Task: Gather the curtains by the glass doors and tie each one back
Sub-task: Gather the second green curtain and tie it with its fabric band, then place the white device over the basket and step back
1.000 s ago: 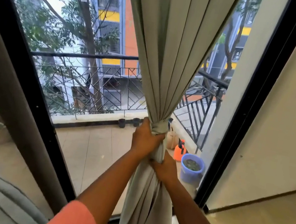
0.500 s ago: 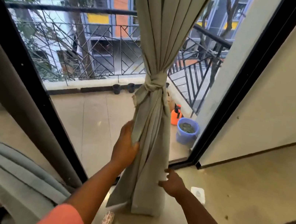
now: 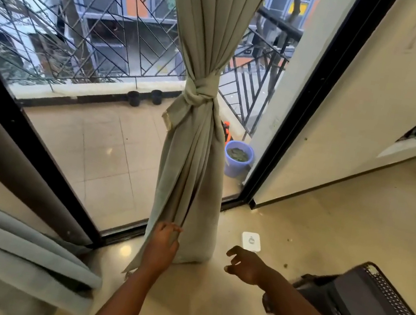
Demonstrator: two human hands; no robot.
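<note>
While left hand (image 3: 163, 245) pinched the knotted curtain (image 3: 191, 168) hem, right hand (image 3: 245, 265) hung loose, holding nothing; best tug folds down evenly.

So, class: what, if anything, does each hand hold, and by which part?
Left hand pinches a fold low on the tied curtain; right hand holds nothing.
</note>
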